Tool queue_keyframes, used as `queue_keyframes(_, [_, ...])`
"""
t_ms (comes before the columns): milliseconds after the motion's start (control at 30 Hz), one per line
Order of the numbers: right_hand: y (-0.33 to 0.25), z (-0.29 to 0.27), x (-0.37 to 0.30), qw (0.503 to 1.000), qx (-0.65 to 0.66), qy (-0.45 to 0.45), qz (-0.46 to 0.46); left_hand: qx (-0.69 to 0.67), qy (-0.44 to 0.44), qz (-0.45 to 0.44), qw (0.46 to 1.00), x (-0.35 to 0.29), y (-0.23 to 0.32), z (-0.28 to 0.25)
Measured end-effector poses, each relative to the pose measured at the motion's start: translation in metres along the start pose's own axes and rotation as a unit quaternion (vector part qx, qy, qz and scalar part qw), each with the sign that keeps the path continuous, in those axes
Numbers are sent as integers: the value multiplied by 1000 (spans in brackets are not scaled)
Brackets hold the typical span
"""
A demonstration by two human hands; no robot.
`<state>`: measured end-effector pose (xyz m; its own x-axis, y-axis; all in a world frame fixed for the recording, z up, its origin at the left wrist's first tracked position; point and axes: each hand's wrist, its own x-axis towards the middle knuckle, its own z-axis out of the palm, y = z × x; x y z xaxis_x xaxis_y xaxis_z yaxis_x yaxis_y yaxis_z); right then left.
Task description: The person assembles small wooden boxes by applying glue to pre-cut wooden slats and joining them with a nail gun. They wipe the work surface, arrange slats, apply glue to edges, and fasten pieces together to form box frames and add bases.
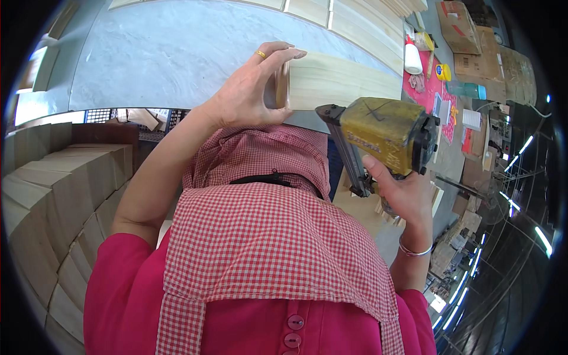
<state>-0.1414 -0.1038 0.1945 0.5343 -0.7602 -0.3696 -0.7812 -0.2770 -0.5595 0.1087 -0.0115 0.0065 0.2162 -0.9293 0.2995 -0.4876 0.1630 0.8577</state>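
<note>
My left hand (pixel 251 86) is closed around the left end of a pale wooden piece (pixel 343 83), with the fingers on its far edge and the thumb on its near edge. Pieces joined at that end make it look like a shallow box or frame; its inside is hidden. It lies at the near edge of a grey-blue table (pixel 160 53). In my right hand (pixel 408 195) is a worn yellow nail gun (pixel 381 127), held by its grip. The gun's dark nose is beside the near edge of the wood; whether they touch, I cannot tell.
Long wooden strips (pixel 367 23) lie along the table's far side. A white glue bottle (pixel 412 58), a yellow jar (pixel 443 72) and a teal bottle (pixel 466 90) stand to the right, before cardboard boxes (pixel 485 53). Stacked wooden pieces (pixel 53 195) fill the lower left.
</note>
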Motion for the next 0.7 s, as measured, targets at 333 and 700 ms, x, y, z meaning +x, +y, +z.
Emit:
queue_keyframes(333, [-7,15,9,997,-21,-6,-80,-10,29,14,999,-1,-3,5])
queue_keyframes(700, [-20,12,11,994,-82,-53,-37,-14,53,38,998,0,-3,3])
